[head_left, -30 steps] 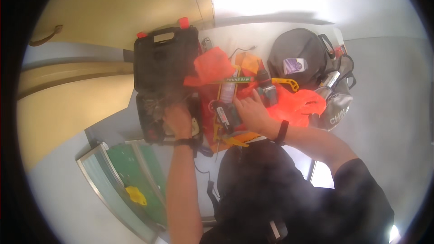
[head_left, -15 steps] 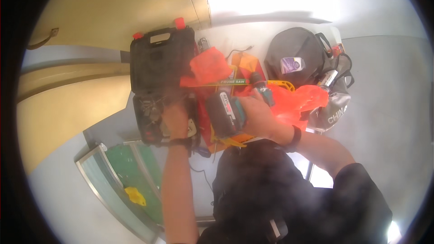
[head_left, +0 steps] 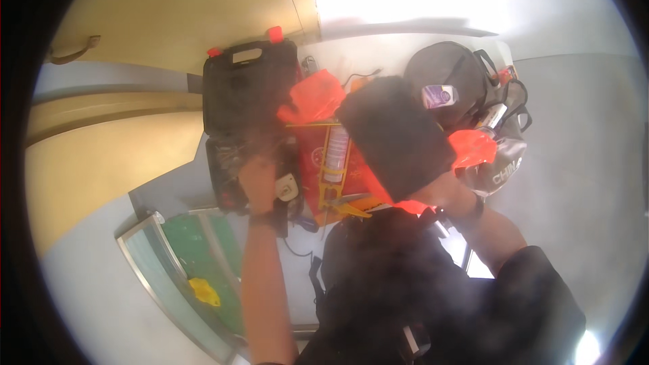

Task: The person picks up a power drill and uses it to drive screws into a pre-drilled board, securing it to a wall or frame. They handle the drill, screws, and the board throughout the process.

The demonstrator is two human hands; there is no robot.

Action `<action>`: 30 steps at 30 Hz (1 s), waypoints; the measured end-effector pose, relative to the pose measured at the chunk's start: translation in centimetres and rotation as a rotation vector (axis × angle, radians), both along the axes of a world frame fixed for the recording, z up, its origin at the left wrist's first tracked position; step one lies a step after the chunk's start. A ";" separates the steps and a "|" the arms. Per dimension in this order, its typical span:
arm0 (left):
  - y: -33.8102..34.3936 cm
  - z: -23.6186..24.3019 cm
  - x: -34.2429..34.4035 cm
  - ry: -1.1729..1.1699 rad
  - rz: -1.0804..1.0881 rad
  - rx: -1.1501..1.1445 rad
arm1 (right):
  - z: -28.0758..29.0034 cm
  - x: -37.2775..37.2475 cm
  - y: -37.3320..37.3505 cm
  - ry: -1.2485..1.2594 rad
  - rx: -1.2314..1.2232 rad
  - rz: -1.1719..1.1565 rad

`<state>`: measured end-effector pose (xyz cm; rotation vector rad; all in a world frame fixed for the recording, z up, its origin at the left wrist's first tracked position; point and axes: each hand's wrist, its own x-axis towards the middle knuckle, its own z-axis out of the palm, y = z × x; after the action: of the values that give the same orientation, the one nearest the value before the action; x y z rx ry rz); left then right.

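My right hand [head_left: 439, 192] is closed on the cordless drill [head_left: 399, 142]. Its black battery block faces up at me and looks large, hiding the rest of the drill and most of my fingers. My left hand [head_left: 259, 179] reaches down into the lower half of an opened black tool case [head_left: 247, 88]. Dark, blurred tool parts surround its fingertips, so what it touches cannot be made out. Beside that hand, in the case, is a cream-coloured part [head_left: 287, 188]. Between my hands lies a red bag [head_left: 314, 162] with a yellow frame and a pale cylinder [head_left: 335, 155] on it.
Orange-red plastic [head_left: 314, 96] lies beside the case lid. A grey round bag [head_left: 443, 71] bearing a purple-white packet [head_left: 439, 96] and a silver-grey bag [head_left: 503, 162] stand to the right. At lower left is a metal-framed green panel [head_left: 189, 250] with a yellow piece [head_left: 204, 292].
My right hand has turned the drill and shifted it up and right, so the battery now covers the saw label. My left hand stays in the case.
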<state>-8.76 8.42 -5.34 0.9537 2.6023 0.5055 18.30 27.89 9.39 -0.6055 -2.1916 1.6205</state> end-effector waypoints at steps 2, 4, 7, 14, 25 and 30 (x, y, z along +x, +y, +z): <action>-1.4 2.5 -0.3 -0.145 0.217 0.136 | 0.7 1.4 0.0 -0.068 0.040 0.035; -2.6 4.6 -0.1 -0.173 0.253 0.182 | 1.4 2.7 -0.4 -0.164 0.100 -0.006; -7.1 4.7 -1.0 -0.090 0.231 0.263 | 3.4 4.0 -1.8 -0.151 0.498 -0.081; -14.6 6.9 4.3 -0.516 0.422 0.704 | 9.5 9.7 -11.4 0.294 -0.330 -0.361; -25.0 4.7 10.2 -0.391 0.210 0.554 | 9.5 24.2 -33.5 0.397 -0.558 -0.654; -20.0 4.0 5.2 -0.027 -0.051 0.492 | 9.8 28.0 -38.9 0.157 -0.465 -0.776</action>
<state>-3.55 -11.54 -1.31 1.1396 2.4655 1.1701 46.33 -11.00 19.15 -1.2166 -1.2039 1.6262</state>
